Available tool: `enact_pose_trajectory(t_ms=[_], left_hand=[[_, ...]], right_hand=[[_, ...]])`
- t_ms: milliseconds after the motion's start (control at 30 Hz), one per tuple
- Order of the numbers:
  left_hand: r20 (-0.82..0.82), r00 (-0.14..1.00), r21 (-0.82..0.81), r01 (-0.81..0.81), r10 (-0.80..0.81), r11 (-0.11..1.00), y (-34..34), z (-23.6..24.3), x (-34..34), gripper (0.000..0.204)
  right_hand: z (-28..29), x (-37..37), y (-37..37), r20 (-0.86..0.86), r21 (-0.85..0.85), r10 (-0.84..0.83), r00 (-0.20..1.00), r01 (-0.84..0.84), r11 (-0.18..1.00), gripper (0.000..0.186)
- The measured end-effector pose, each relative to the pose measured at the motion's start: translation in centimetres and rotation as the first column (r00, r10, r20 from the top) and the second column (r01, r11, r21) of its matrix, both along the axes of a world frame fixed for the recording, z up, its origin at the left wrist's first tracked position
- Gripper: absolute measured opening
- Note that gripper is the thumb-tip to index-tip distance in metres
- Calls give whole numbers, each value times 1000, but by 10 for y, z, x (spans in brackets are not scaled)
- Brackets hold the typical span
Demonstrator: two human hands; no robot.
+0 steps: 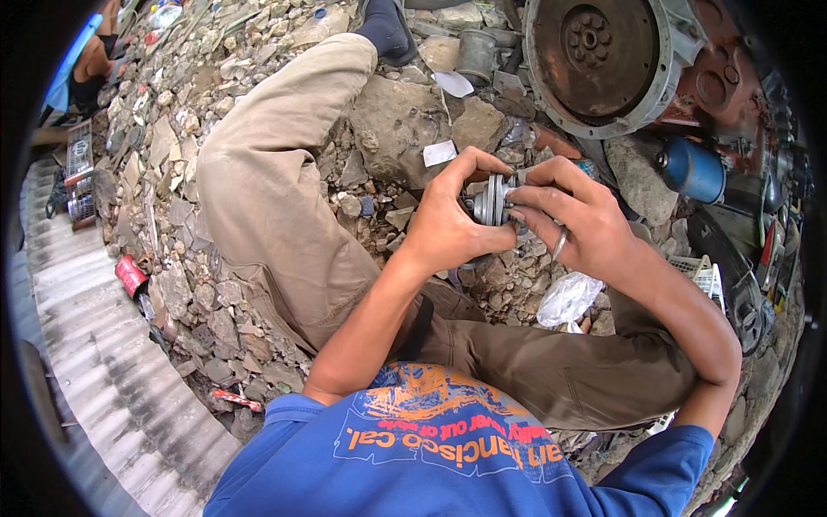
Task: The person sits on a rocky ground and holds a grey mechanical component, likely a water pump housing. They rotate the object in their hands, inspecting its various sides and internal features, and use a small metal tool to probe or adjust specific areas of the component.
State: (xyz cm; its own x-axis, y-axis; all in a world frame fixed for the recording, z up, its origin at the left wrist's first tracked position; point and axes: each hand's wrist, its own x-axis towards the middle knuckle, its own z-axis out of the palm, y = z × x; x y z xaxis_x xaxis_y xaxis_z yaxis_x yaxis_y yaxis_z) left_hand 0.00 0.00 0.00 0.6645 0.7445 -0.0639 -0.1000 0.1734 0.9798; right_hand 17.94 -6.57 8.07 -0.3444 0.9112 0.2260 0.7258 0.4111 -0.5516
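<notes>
Between my hands is a round grey metal part (pixel 493 200) with stacked, grooved rims, held above the rubble in front of my lap. My left hand (pixel 452 215) curls around its left side, fingers over the top and thumb underneath. On the other side, the fingertips of my right hand (pixel 586 215) pinch the part's right end, which they partly hide. A metal ring sits on one right finger. Below the right hand, a crumpled clear plastic bag (pixel 568 300) lies on the stones.
A large engine housing with a round brown flywheel (pixel 594 60) stands at the far right. Near it are a blue canister (pixel 693 171) and a white plastic crate (pixel 708 277). Corrugated sheeting (pixel 112 345) and a red can (pixel 131 276) lie left. Another person (pixel 90 60) is at far left.
</notes>
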Motion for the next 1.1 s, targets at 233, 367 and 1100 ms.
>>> enact_pose_trajectory(t_ms=[233,367,1100], left_hand=[[14,1000,31,5,-5,999,-1,0,1,54],[0,999,9,-32,32,999,-1,1,2,54],[10,999,59,-53,53,997,8,6,-10,52]], right_hand=[[2,0,-1,4,16,4,1000,-5,1000,33],[-1,2,0,7,60,34,999,-34,998,34],[1,2,5,-112,10,-57,992,58,998,26]])
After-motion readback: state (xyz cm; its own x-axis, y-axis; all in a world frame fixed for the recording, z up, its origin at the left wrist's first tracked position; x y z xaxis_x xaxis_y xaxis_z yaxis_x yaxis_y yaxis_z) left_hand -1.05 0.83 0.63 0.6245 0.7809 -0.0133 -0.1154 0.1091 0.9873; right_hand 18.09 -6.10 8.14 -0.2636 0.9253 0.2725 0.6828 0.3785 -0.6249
